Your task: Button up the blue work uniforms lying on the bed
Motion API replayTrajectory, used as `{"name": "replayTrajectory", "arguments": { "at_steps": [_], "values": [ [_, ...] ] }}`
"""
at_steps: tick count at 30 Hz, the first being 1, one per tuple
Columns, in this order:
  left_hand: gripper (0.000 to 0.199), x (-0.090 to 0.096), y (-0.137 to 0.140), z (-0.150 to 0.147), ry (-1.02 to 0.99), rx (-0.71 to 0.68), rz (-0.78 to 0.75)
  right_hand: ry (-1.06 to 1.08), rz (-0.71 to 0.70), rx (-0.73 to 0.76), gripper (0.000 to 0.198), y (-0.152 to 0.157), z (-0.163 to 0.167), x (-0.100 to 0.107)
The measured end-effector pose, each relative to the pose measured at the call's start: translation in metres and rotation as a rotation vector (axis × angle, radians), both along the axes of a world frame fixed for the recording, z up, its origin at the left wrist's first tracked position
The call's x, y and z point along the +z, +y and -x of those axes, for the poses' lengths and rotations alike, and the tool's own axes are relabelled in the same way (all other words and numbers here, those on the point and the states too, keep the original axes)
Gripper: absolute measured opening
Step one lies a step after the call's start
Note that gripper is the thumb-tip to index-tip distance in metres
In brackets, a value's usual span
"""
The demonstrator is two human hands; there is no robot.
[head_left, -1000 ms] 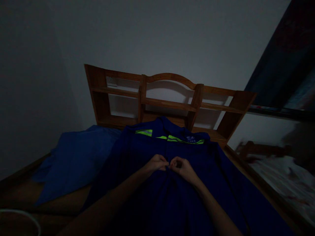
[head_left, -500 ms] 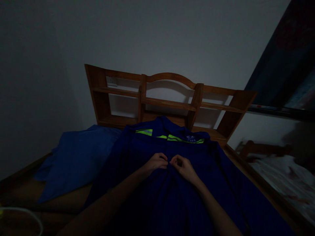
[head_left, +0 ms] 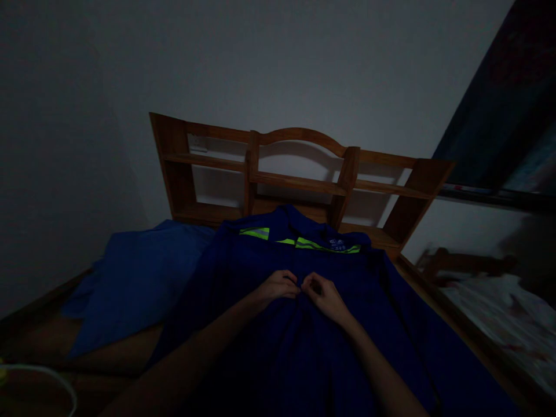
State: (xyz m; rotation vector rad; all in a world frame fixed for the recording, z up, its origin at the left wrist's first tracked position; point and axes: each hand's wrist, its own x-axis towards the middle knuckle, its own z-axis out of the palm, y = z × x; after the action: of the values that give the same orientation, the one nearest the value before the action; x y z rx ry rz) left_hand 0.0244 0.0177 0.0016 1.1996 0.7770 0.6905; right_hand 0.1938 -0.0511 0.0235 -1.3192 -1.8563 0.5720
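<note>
A dark blue work jacket [head_left: 256, 260] with yellow-green reflective strips across its chest lies spread out, front side up, its collar toward the wooden shelf. At the middle of its front, my left hand [head_left: 281, 285] pinches the cloth along the front opening. Close beside it, my right hand [head_left: 320, 294] is also closed in a pinch on the jacket's front edge, thumb and forefinger together. The fingertips of both hands nearly meet. Whatever small part of the jacket lies between them is too dark to make out.
Behind the jacket stands a wooden headboard shelf [head_left: 299, 180] against the wall. A lighter blue cloth [head_left: 143, 284] lies at left. A pale cable [head_left: 47, 368] curves in at the lower left. White bedding [head_left: 504, 313] and a dark curtain [head_left: 499, 110] are at right.
My left hand has shifted slightly to the right, bringing its fingertips closer to my right hand's. The jacket lies in the same place.
</note>
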Motion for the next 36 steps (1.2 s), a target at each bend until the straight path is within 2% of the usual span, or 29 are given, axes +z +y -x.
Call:
{"name": "replayTrajectory", "arguments": {
  "at_steps": [6,17,24,32,36],
  "values": [
    [0.052,-0.004,0.004,0.001,-0.028,-0.037,-0.002,0.008,0.008,0.01,0.014,0.001,-0.002,-0.002],
    [0.05,0.005,-0.001,0.002,-0.018,-0.057,-0.014,0.031,0.01,0.012,0.013,-0.003,0.0,0.001],
    [0.048,-0.005,0.006,0.0,-0.016,-0.066,-0.022,0.044,0.021,0.012,0.013,0.0,-0.001,-0.002],
    [0.052,0.008,0.0,0.0,0.014,-0.041,-0.01,0.208,0.131,0.013,0.014,0.008,-0.009,-0.013],
    [0.051,0.006,-0.001,-0.003,0.025,-0.052,-0.056,0.281,0.161,0.008,0.014,0.011,-0.01,-0.019]
  ]
}}
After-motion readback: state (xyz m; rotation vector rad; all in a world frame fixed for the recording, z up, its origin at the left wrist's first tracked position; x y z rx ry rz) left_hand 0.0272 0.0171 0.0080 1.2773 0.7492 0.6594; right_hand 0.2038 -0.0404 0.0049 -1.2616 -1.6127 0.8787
